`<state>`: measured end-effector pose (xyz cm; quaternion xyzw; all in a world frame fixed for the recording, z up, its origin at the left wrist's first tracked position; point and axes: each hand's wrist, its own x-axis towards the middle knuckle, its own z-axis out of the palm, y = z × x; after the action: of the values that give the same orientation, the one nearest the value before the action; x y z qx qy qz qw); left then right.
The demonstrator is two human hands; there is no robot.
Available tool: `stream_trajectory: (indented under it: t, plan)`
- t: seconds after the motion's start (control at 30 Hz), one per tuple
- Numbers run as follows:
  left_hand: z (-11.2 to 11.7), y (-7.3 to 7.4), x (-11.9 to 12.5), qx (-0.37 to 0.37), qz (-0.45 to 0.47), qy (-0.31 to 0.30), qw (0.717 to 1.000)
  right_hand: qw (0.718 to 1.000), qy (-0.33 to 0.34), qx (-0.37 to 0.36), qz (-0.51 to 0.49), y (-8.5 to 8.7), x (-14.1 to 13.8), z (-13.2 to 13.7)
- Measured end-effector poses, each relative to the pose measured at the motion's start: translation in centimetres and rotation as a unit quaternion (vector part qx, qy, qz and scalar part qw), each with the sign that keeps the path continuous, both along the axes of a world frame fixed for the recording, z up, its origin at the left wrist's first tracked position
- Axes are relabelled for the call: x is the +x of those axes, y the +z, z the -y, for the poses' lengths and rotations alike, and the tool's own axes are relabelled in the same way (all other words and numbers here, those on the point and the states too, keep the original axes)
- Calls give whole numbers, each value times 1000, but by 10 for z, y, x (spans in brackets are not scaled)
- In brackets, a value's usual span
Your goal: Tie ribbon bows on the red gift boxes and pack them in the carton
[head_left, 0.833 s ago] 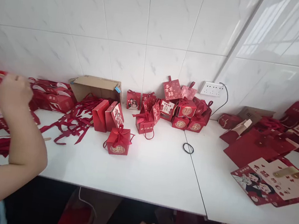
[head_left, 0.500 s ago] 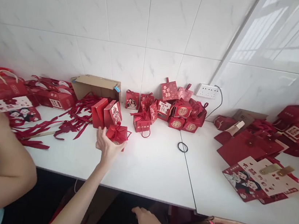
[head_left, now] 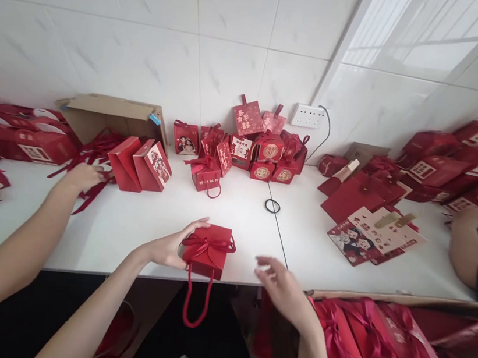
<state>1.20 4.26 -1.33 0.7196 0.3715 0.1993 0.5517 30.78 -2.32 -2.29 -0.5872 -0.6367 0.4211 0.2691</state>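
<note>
My left hand [head_left: 170, 247] is closed on the left side of a small red gift box [head_left: 210, 257] with a ribbon bow on top. The box sits at the front edge of the white table [head_left: 134, 236], and its red cord handle [head_left: 195, 302] hangs down over the edge. My right hand [head_left: 280, 284] hovers just right of the box with its fingers apart and nothing in it, slightly blurred.
A co-worker's hand [head_left: 83, 176] at the left touches loose red ribbons [head_left: 93, 151] by a cardboard box [head_left: 110, 118]. Another person's arm [head_left: 466, 244] rests at the right. Red gift boxes [head_left: 264, 150] are stacked by the wall. A carton of red bags [head_left: 388, 351] stands at bottom right.
My left hand has pulled the bowed red box from mid-table to the front edge. My right hand has risen from below the table to beside it. The co-worker's hand moved to the ribbons.
</note>
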Motion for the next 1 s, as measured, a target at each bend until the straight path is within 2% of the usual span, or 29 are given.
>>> stream_trajectory:
  t: [0.07,0.1,0.13,0.2,0.27,0.3,0.33,0.37,0.43,0.5,0.63,0.83,1.0]
  plan:
    - [-1,1,4,-15,41,22,999,995,-83,46,8,4,5,-16]
    - [0,-1,5,-14,86,49,995,993,-98,60,3,4,4,-23]
    - [2,-4,6,-7,144,91,985,993,-98,66,-3,3,1,-29]
    - [10,-11,6,16,237,209,949,995,-76,63,-4,0,-9,-37]
    - [20,-18,6,43,224,343,911,998,-47,47,6,-2,-21,-40]
    - [26,-20,7,57,174,393,901,999,-34,40,6,-3,-26,-40]
    - [32,-20,8,69,112,418,899,999,-22,36,0,-3,-32,-39]
    - [38,-19,9,75,53,416,905,999,-12,37,-11,-3,-37,-38]
    - [48,-12,14,67,-33,372,925,998,-1,49,-44,-3,-46,-36]
    - [55,-5,18,46,-65,328,941,995,-4,58,-75,-4,-53,-33]
    - [56,0,23,16,-48,301,952,990,-24,49,-132,-8,-59,-32]
    - [51,-10,14,-16,14,252,967,968,-34,8,-250,-12,-58,-34]
    - [53,-16,10,-46,51,253,965,959,-42,-21,-279,-5,-62,-32]
